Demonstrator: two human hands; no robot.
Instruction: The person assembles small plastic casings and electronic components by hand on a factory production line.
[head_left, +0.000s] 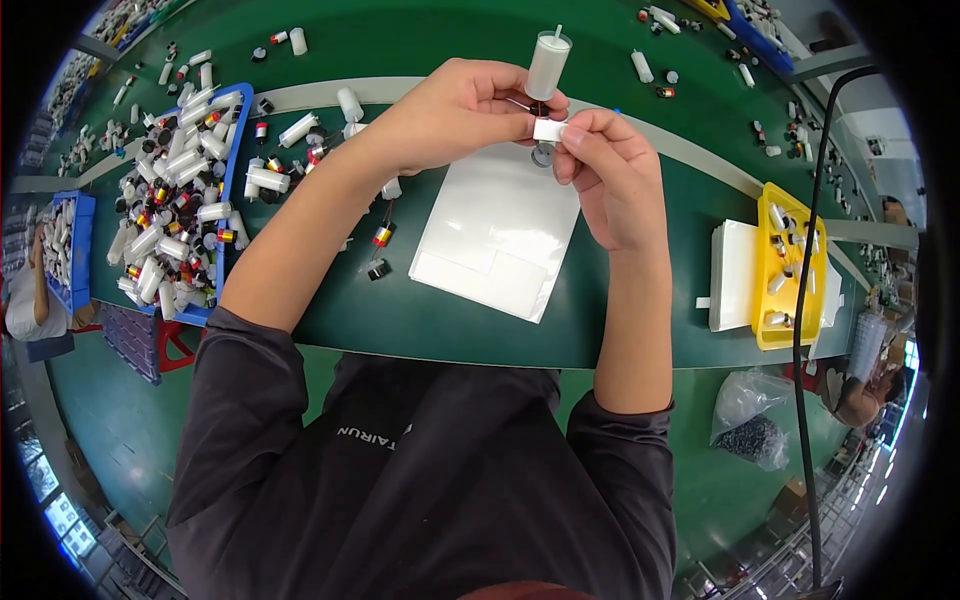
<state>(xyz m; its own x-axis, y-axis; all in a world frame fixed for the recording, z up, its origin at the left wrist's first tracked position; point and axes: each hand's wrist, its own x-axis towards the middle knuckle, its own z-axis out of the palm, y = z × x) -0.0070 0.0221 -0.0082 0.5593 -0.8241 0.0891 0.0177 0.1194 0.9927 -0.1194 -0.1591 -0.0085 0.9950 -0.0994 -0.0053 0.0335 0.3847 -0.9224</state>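
My left hand point(450, 115) is closed around the lower part of a clear plastic cylinder point(548, 68) with a white inside and a thin stem on top. The cylinder stands nearly upright above the table, and its dark lower end shows between my fingers. Between thumb and index finger, my right hand point(618, 180) pinches a small white sticker-like piece point(548, 130), just below the cylinder. My left fingertips are close to that piece; whether they touch it is hard to tell. Below both hands lies a glossy white sheet point(490, 235) on the green table.
At left stands a blue tray point(236, 130) heaped with similar cylinders; loose ones lie beside it. A small red-and-yellow part point(383, 234) lies left of the sheet. At right, a yellow tray point(765, 270) with several parts rests by white sheets point(735, 270). A black cable point(803, 350) hangs there.
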